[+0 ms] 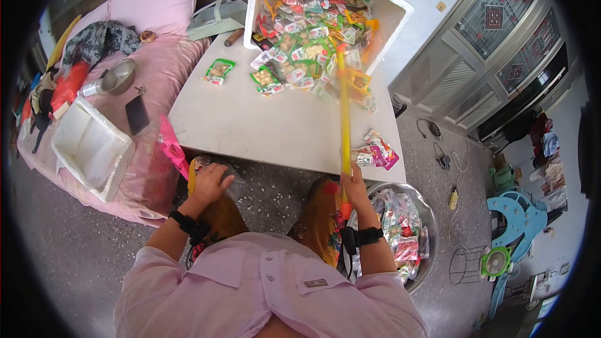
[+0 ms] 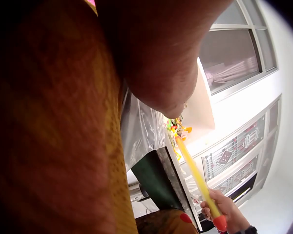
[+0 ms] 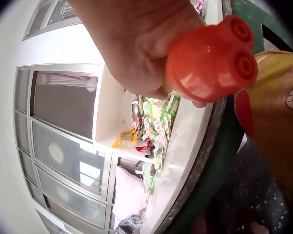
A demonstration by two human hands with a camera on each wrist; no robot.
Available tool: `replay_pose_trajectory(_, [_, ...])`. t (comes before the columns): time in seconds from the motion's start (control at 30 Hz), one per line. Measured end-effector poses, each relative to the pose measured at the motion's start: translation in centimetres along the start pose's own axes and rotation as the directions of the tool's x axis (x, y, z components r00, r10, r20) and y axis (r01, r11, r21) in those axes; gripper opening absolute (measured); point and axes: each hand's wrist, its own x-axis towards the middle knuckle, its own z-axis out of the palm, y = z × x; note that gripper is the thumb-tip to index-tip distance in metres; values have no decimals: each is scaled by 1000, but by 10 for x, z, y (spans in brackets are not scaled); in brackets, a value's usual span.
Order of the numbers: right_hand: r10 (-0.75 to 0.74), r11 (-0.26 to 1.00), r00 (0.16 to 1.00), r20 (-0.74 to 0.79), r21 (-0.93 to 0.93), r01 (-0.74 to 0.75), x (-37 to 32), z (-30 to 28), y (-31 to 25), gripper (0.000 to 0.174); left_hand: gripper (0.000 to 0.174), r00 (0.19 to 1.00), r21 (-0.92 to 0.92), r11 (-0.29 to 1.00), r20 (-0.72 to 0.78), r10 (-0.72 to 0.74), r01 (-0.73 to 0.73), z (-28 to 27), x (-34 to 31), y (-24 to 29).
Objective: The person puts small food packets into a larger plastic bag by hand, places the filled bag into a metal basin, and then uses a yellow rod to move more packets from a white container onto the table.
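Observation:
My right hand (image 1: pixel 355 186) grips a yellow stick (image 1: pixel 344 112) near its red end (image 3: pixel 210 63), which shows two round caps in the right wrist view. The stick's far end reaches into a heap of small snack packets (image 1: pixel 307 56) that spills from a white foam box (image 1: pixel 388 9) tipped on its side. My left hand (image 1: pixel 210 183) rests over my left knee, thumb spread from the fingers. Clear plastic (image 2: pixel 139 124) shows beside it, and a bright pink thing (image 1: pixel 173 147) stands close by. Part of the left hand fills the left wrist view.
The box and heap lie on a pale table (image 1: pixel 250 128); a green packet (image 1: pixel 219 71) and pink packets (image 1: pixel 379 152) lie apart. A metal basin (image 1: pixel 432 225) of packets stands at right. The pink bed (image 1: pixel 150 194) holds a foam tray (image 1: pixel 94 150), phone (image 1: pixel 136 115) and bowl (image 1: pixel 119 76).

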Motion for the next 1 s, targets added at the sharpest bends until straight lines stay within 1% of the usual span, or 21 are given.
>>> replay_pose_trajectory(0.07, [-39,997,999,2,-69,39,-11,0,15,44,25,1000,-1,1000,-2,-1,1,0,-1,0])
replay_pose_trajectory(0.1, [75,997,995,73,-6,-75,-19,-7,-2,44,25,1000,-3,1000,-7,1,-1,0,-1,0])
replay_pose_trajectory(0.13, [184,980,972,149,47,-193,-27,-16,-21,44,25,1000,-6,1000,-11,4,-4,0,-1,0])
replay_pose_trajectory(0.2, [250,952,951,181,134,-276,-43,-28,-74,43,25,1000,6,1000,-7,2,-2,0,-2,-1])
replay_pose_trajectory(0.23, [282,932,939,199,177,-317,-48,-31,-87,43,25,1000,12,1000,-4,1,-1,1,-2,-1])
replay_pose_trajectory(0.33, [163,956,969,188,214,-202,-68,-32,-67,42,24,1000,5,1000,-1,1,-1,3,-2,-2])
replay_pose_trajectory(0.43, [134,956,967,216,228,-184,-86,-38,-67,43,25,1000,7,1000,-5,5,-5,1,-1,1])
replay_pose_trajectory(0.53, [278,860,912,301,346,-376,-109,-45,-78,43,25,1000,-1,1000,20,-8,8,1,-1,1])
replay_pose_trajectory(0.63, [299,818,914,275,421,-393,-124,-55,-89,44,26,999,12,1000,39,-19,18,3,-3,-1])
replay_pose_trajectory(0.73, [401,797,878,260,373,-474,-128,-66,-87,45,26,998,14,1000,53,-29,28,2,-1,0])
replay_pose_trajectory(0.83, [353,854,926,137,357,-378,-106,-61,-80,46,27,997,12,999,62,-39,38,3,-2,-1])
replay_pose_trajectory(0.93, [230,875,964,134,405,-265,-64,-53,-73,48,27,997,9,999,61,-45,45,4,-2,-1])
replay_pose_trajectory(1.0, [213,899,965,153,357,-255,-30,-43,-80,48,26,999,25,999,28,-26,26,4,-1,-2])
